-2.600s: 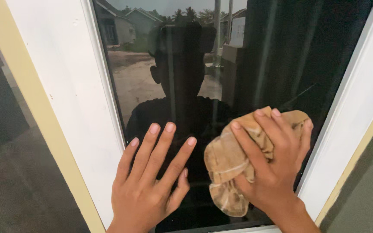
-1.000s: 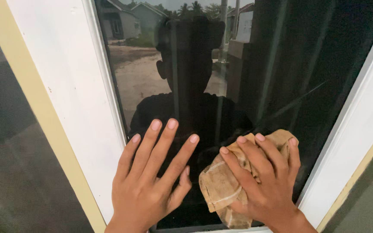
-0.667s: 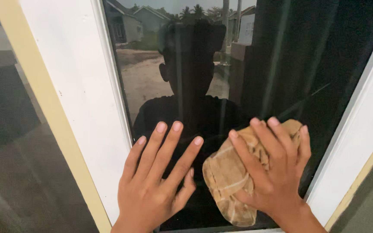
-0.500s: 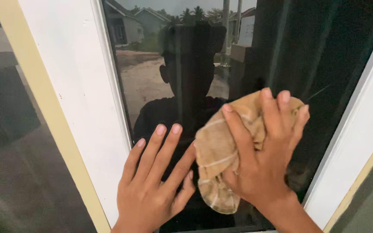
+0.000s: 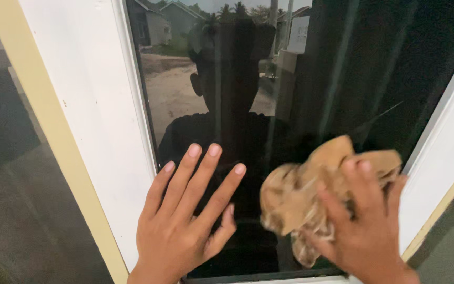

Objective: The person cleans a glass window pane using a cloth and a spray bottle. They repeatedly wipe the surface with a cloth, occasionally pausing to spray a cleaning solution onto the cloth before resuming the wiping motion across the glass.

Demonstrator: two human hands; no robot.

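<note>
My left hand (image 5: 185, 215) lies flat on the dark window pane (image 5: 290, 89), fingers spread, over the pane's lower left edge and the white frame. My right hand (image 5: 361, 223) presses a crumpled tan cloth (image 5: 300, 197) against the glass at the lower right. It is blurred by motion. The cloth bunches out to the left and above my fingers. The glass reflects a dark silhouette of a person, houses and a dirt road.
A broad white frame (image 5: 85, 89) borders the pane on the left, with a yellow strip (image 5: 43, 105) beside it and another dark pane (image 5: 6, 200) further left. A white frame (image 5: 447, 142) with a yellow edge runs along the right side.
My right hand with the cloth has swept over the glass, up and then down and to the right again. My left hand has stayed flat in the same place.
</note>
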